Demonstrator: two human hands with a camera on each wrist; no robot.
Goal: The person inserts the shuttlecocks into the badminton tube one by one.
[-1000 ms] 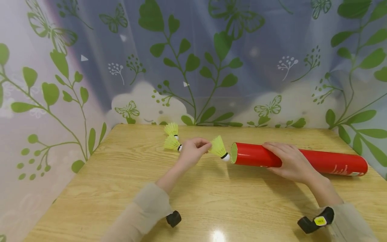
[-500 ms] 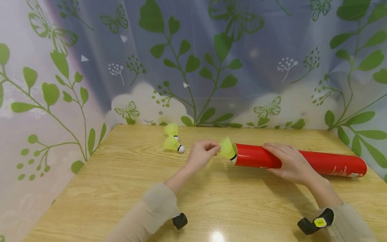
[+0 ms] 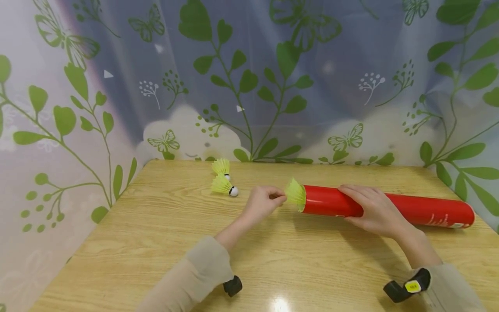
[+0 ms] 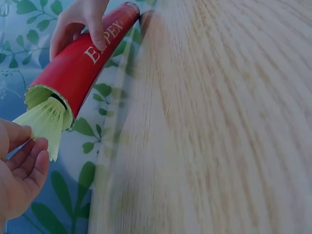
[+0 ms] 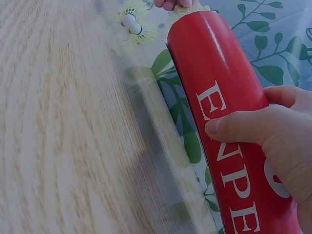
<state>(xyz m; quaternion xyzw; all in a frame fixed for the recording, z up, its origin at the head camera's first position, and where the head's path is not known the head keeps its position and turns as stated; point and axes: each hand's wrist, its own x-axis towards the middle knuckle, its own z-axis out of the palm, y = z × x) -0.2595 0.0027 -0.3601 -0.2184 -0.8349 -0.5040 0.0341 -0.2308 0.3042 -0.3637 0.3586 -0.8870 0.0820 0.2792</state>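
A yellow shuttlecock [image 3: 296, 193] sits partly inside the near mouth of a red tube [image 3: 323, 200], cork end inward, its skirt sticking out. My left hand [image 3: 264, 202] pinches the skirt's edge between thumb and fingertips; the left wrist view shows this pinch on the shuttlecock [image 4: 45, 122] clearly. Around the middle of the tube my right hand [image 3: 374, 209] is curled, thumb on the near side over the white lettering, as the right wrist view shows on the tube [image 5: 214, 73]. The tube lies on its side, its open end facing left.
Two more yellow shuttlecocks lie close together on the wooden table [image 3: 163, 225] left of my left hand: a front shuttlecock [image 3: 223, 185] and a rear shuttlecock [image 3: 221, 167]. Behind the table hangs a leaf-and-butterfly patterned curtain [image 3: 249, 86].
My left hand has moved right with the shuttlecock, whose cork has gone from just outside the tube's mouth to inside it. The right hand and the tube stay nearly still.
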